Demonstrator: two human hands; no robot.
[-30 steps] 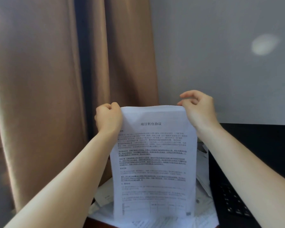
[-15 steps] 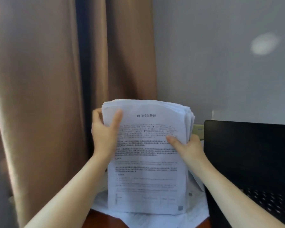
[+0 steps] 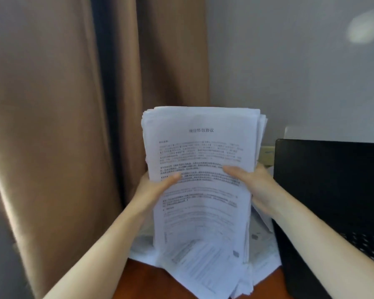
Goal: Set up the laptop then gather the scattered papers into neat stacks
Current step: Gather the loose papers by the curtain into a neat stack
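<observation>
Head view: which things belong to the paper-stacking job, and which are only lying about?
Job: paper stack, gripped by left hand and right hand; loose sheets beneath it; open laptop.
Not job: curtain; wall.

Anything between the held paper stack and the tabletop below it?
The left hand and right hand grip the stack, nothing between. Loose sheets cover the table directly under it; the laptop stands clear to its right.
</observation>
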